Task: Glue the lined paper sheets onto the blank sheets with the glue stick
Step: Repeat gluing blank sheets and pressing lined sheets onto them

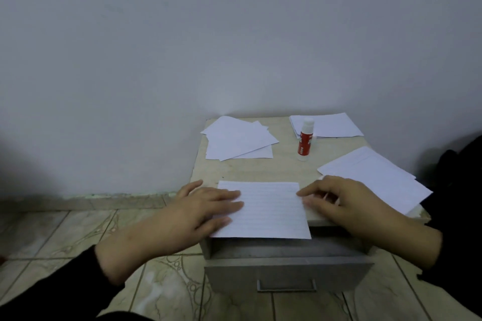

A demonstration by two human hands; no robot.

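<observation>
A lined paper sheet (271, 212) lies at the front edge of a small beige tabletop (284, 168). My left hand (206, 207) presses flat on the sheet's left part with straight fingers. At the sheet's right edge, my right hand (339, 199) touches the paper with its fingertips, fingers slightly bent. A red glue stick (305, 139) with a white cap stands upright behind, toward the back right. Whether a blank sheet lies under the lined one is hidden.
A loose pile of white sheets (238, 142) lies at the back left, another stack (331, 125) at the back right, and more sheets (375, 177) at the right edge. The grey drawer (287, 266) under the tabletop is pulled out. Tiled floor lies to the left.
</observation>
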